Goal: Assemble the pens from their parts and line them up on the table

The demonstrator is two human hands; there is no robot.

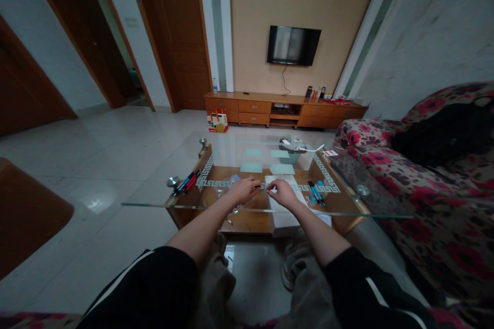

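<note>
Above the near part of a glass-topped coffee table [162,193], my left hand [246,189] and my right hand [281,192] face each other a short gap apart. The left fingers are closed around something small and dark, too small to name. My right thumb and fingertips are pinched together; whatever is between them cannot be made out. Crinkled clear plastic [226,190] shows beside and under the left hand. Black and red pens [188,183] lie in a bundle at the left. To the right of my right hand are several blue and black pens [316,193].
A long white box [285,222] shows beneath the glass. A basket [292,156] with items stands at the far right of the table, near a red-and-white card [330,153]. A floral sofa [386,149] is at the right; a TV cabinet [252,108] and gift bag [217,122] stand beyond.
</note>
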